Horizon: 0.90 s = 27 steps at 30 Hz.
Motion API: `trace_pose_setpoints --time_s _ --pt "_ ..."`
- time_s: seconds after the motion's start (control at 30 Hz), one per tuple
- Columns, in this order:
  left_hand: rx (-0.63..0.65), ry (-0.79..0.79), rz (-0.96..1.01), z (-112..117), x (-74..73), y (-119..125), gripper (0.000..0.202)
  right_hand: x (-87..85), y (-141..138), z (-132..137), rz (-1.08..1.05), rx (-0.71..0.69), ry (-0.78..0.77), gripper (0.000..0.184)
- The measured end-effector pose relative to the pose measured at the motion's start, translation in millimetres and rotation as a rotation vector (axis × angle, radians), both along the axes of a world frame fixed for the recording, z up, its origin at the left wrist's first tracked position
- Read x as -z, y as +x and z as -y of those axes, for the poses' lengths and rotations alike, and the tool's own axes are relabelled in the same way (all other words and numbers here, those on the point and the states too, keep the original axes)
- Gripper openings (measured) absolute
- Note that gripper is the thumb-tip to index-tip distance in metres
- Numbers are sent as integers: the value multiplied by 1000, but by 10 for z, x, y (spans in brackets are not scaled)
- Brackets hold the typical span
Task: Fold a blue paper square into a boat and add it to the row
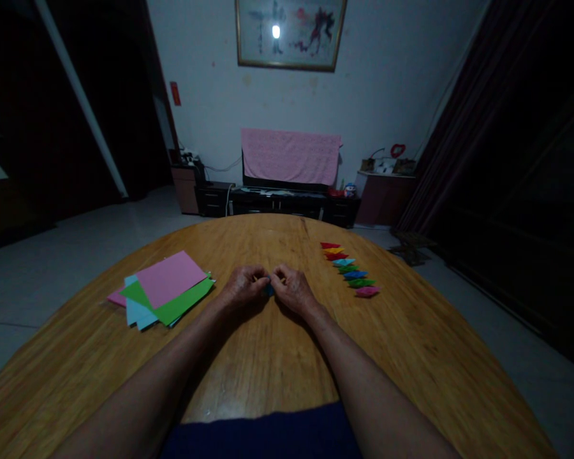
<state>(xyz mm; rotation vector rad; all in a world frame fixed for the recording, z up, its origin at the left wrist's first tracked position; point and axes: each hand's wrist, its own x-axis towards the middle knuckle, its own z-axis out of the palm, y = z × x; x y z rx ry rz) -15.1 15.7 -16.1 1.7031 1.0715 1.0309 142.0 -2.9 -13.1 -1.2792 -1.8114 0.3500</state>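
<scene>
Blue folded paper [270, 291] sits pinched between the left hand [243, 286] and right hand [292, 289], held together low over the wooden bench [277, 363]. Stacked coloured paper sheets [165, 288] lie left; a row of small folded paper pieces [348, 268] lies right.

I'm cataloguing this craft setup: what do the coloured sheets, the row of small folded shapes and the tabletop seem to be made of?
The coloured sheets look like thin, matte craft paper, lying flat with crisp edges. The small folded shapes seem to be similar paper, holding sharp creases. The tabletop looks like varnished wood, with visible grain and a soft sheen, though it could be veneer.
</scene>
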Motion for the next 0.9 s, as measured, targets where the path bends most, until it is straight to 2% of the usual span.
trace_pose_setpoints --time_s 0.13,0.3,0.53,0.63,0.9 --pt "-5 8 30 6 0 -9 14 4 12 -11 -37 -49 -3 17" --pt "25 -128 175 50 -42 3 16 4 31 -35 -107 -108 -36 21" --pt "35 -240 197 118 -122 9 15 8 41 -33 -89 -102 -84 22" --pt "36 -248 246 102 -103 2 17 31 32 -40 -124 -121 -62 20" --pt "60 -223 209 -15 20 -45 19 56 6 -38 -119 -90 -91 17"
